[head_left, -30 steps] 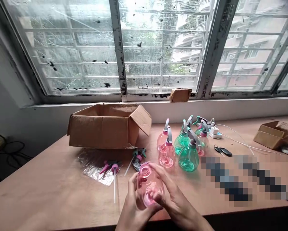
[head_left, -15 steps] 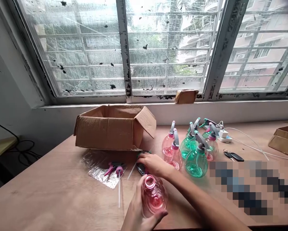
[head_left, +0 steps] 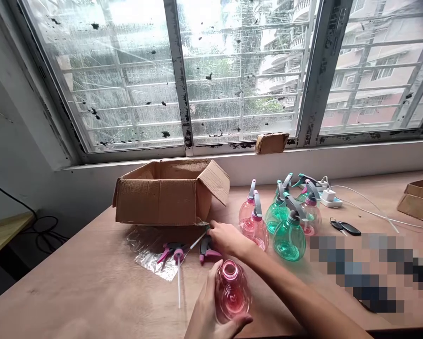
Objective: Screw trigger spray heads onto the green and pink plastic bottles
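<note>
My left hand [head_left: 211, 301] is wrapped round a round pink see-through bottle [head_left: 234, 294], tilted so its uncapped neck faces me. Near the front corner of the cardboard box, my right hand [head_left: 228, 238] has its fingers curled on a trigger spray head; they partly hide what they grip. A dark spray head with a pink trigger [head_left: 209, 254] shows just under that hand. A pale straw [head_left: 198, 240] slants from a teal bit at the fingertips. To the left, another pink and black spray head [head_left: 178, 254] lies with its straw pointing toward me.
Several pink and green spray bottles [head_left: 289, 240] stand right of my forearm. The open cardboard box [head_left: 156, 201] sits at the back, with clear plastic wrap [head_left: 155, 263] before it. Keys [head_left: 345, 228], a power strip [head_left: 331, 201] and another box [head_left: 419, 202] are farther right.
The right hand has shifted slightly back and right, uncovering the pink trigger beneath it. The slanted straw has tipped to a flatter angle. My left hand still holds the pink bottle.
</note>
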`<act>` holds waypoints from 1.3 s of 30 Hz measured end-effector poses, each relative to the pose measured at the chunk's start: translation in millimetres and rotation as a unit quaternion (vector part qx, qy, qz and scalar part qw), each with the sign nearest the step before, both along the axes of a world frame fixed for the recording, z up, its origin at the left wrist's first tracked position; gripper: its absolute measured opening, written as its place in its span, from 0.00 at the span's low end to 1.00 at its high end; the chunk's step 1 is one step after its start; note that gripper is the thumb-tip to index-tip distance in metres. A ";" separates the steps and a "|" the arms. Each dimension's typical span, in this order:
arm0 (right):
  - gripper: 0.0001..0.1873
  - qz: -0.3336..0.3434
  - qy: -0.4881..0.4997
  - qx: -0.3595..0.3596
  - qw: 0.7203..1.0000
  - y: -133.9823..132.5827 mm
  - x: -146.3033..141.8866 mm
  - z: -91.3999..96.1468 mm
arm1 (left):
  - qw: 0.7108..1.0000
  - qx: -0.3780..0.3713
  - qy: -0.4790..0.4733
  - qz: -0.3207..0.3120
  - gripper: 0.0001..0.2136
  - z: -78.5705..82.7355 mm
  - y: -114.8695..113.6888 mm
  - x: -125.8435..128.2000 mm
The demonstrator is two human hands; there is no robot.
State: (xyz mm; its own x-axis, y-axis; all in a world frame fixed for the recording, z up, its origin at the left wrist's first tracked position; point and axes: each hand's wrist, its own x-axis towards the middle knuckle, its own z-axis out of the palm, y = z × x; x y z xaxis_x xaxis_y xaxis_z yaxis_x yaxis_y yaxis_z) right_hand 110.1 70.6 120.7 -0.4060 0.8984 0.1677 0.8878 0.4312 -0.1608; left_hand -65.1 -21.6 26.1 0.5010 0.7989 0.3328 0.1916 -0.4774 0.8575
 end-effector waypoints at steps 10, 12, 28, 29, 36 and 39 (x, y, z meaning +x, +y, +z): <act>0.17 0.064 0.224 0.048 0.971 -50.8 21.9 63.8 | 0.999 0.005 0.038 -0.015 0.49 -7.0 6.5 -0.1; 0.17 0.075 0.284 0.046 0.955 -62.6 28.0 68.8 | 0.999 -0.015 0.048 -0.013 0.47 1.5 4.0 0.3; 0.19 -0.150 0.737 0.333 0.569 -229.1 92.0 38.6 | 0.980 -0.080 0.120 -0.139 0.62 35.2 -11.6 44.1; 0.18 -0.149 0.740 0.332 0.566 -227.6 88.5 41.6 | 0.981 -0.070 0.118 -0.139 0.59 35.0 -13.3 43.1; 0.13 -0.117 0.717 0.263 0.635 -219.8 85.1 25.8 | 0.983 0.048 0.104 -0.143 0.54 31.1 -14.5 38.2; 0.16 -0.145 0.719 0.284 0.617 -224.6 83.3 22.3 | 0.984 0.053 0.093 -0.143 0.55 28.2 -12.9 39.4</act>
State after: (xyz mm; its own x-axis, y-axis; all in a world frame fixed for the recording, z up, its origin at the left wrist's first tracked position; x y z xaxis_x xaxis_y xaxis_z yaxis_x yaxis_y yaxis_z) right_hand 193.5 -154.0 143.0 0.6935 0.5296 0.4885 0.0548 0.6373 -0.7687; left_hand -25.7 -34.5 54.3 0.7605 0.5818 0.2884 0.1850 -0.6199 0.7626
